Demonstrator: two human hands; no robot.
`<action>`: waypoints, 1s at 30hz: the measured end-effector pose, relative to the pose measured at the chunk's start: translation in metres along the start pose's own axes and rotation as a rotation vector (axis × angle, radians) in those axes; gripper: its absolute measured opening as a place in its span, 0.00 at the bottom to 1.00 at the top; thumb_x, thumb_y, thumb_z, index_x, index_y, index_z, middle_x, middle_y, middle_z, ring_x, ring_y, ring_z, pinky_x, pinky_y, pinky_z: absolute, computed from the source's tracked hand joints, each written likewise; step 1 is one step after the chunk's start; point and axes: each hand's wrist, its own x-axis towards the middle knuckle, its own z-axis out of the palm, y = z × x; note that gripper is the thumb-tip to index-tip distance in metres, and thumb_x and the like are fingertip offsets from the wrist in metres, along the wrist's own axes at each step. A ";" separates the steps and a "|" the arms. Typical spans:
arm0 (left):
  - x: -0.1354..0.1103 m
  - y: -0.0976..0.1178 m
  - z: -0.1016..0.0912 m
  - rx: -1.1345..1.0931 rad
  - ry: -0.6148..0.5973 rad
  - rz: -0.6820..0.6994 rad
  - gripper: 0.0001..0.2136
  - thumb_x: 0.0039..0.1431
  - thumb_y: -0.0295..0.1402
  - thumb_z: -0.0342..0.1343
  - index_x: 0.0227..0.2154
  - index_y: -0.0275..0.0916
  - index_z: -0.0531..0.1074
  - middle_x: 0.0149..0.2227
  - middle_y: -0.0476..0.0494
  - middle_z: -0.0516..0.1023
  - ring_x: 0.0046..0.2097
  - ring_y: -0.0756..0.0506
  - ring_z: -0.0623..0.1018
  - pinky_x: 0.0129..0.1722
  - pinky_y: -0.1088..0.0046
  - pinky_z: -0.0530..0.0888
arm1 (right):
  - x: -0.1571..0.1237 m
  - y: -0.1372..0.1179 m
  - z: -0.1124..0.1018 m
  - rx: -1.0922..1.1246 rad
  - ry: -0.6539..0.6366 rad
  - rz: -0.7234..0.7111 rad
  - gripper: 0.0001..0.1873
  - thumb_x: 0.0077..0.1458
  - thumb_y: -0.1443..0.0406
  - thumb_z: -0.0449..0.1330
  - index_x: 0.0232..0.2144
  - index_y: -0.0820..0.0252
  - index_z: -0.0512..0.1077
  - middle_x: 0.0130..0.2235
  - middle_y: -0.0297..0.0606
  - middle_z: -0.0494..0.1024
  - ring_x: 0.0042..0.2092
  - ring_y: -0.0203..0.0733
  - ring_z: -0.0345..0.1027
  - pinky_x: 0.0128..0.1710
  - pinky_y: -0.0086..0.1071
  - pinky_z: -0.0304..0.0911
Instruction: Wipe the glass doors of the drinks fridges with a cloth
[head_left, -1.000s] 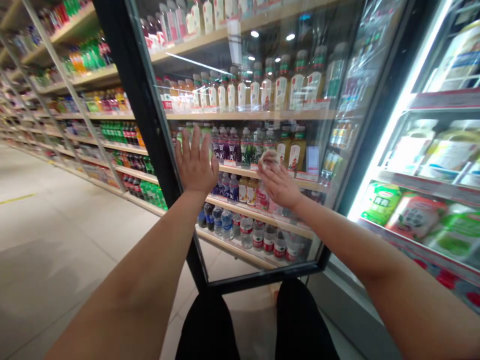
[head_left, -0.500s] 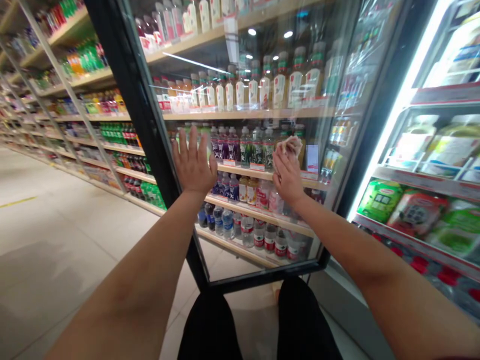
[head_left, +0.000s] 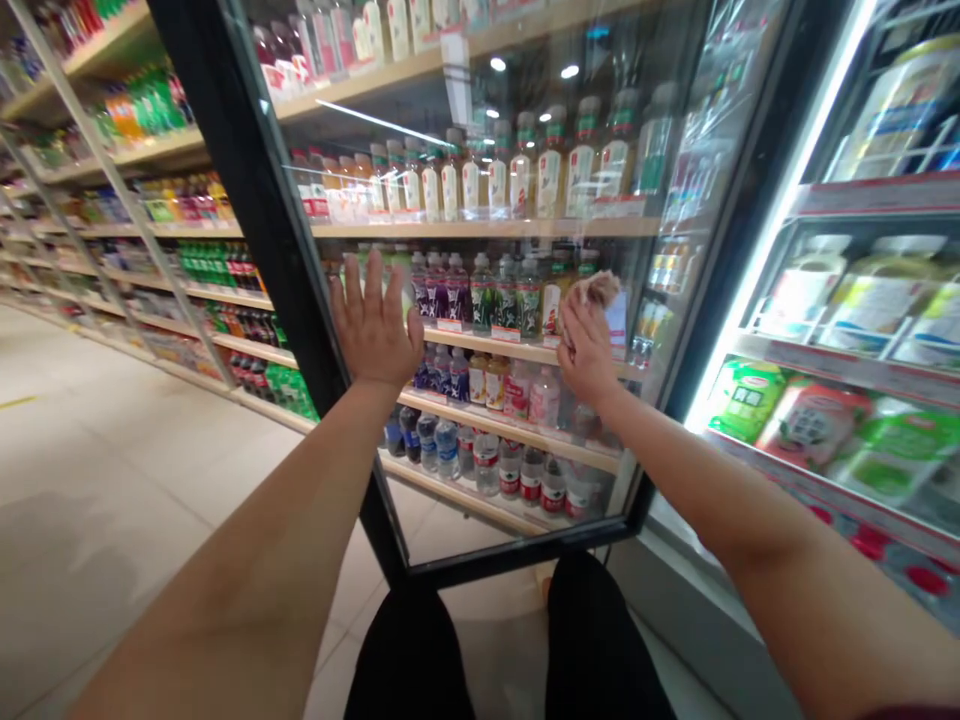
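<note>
Glass door (head_left: 487,520) separates bottles (head_left: 487,290) from right hand's (head_left: 589,350) cloth (head_left: 596,290).

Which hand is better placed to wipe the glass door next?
Right: the right hand presses a crumpled cloth on the glass door, while the left hand lies flat and empty near the frame.

glass door (head_left: 517,500) ahead, bottles (head_left: 480,185) behind it — cooler shelves (head_left: 862,365) right

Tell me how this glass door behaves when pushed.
The glass door stands open, so it probably swings; the left hand lies flat on it. Its pane looks stiff and smooth, likely slippery under the cloth in the right hand.
</note>
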 end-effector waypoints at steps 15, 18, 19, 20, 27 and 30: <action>-0.001 0.001 -0.003 -0.023 -0.025 -0.018 0.29 0.70 0.38 0.48 0.71 0.38 0.56 0.76 0.46 0.44 0.76 0.40 0.37 0.75 0.43 0.39 | 0.051 0.029 -0.011 -0.092 0.140 0.089 0.36 0.60 0.69 0.50 0.71 0.63 0.57 0.72 0.44 0.57 0.75 0.51 0.44 0.74 0.55 0.45; 0.000 0.005 -0.005 -0.031 -0.041 -0.038 0.29 0.70 0.39 0.47 0.71 0.37 0.55 0.76 0.47 0.43 0.76 0.40 0.37 0.76 0.44 0.38 | 0.020 0.018 -0.007 -0.076 -0.025 -0.041 0.36 0.61 0.69 0.51 0.71 0.60 0.58 0.72 0.43 0.59 0.75 0.52 0.45 0.74 0.56 0.46; 0.000 0.006 -0.006 -0.026 -0.044 -0.041 0.29 0.70 0.39 0.47 0.71 0.37 0.55 0.76 0.48 0.43 0.76 0.41 0.37 0.76 0.45 0.37 | 0.009 0.016 -0.007 -0.069 -0.100 -0.100 0.35 0.62 0.69 0.52 0.71 0.59 0.59 0.71 0.42 0.61 0.74 0.52 0.48 0.73 0.56 0.48; 0.000 0.006 -0.006 -0.023 -0.049 -0.044 0.29 0.70 0.40 0.47 0.71 0.37 0.55 0.76 0.48 0.43 0.76 0.41 0.36 0.76 0.45 0.37 | 0.000 0.015 -0.008 -0.066 -0.148 -0.128 0.34 0.63 0.68 0.52 0.70 0.58 0.60 0.70 0.42 0.62 0.73 0.52 0.50 0.73 0.57 0.49; 0.000 0.005 -0.005 -0.088 -0.078 -0.061 0.31 0.69 0.42 0.46 0.72 0.37 0.53 0.76 0.50 0.40 0.75 0.42 0.33 0.76 0.49 0.31 | -0.053 0.025 -0.013 -0.138 -0.207 -0.113 0.33 0.63 0.68 0.52 0.70 0.62 0.61 0.70 0.49 0.62 0.72 0.59 0.52 0.69 0.61 0.56; 0.000 0.003 -0.003 -0.057 -0.055 -0.049 0.30 0.69 0.42 0.46 0.72 0.38 0.54 0.76 0.52 0.40 0.75 0.41 0.34 0.76 0.47 0.34 | -0.072 0.024 -0.016 -0.122 -0.388 -0.311 0.30 0.62 0.69 0.53 0.66 0.57 0.68 0.65 0.44 0.70 0.67 0.53 0.64 0.67 0.54 0.61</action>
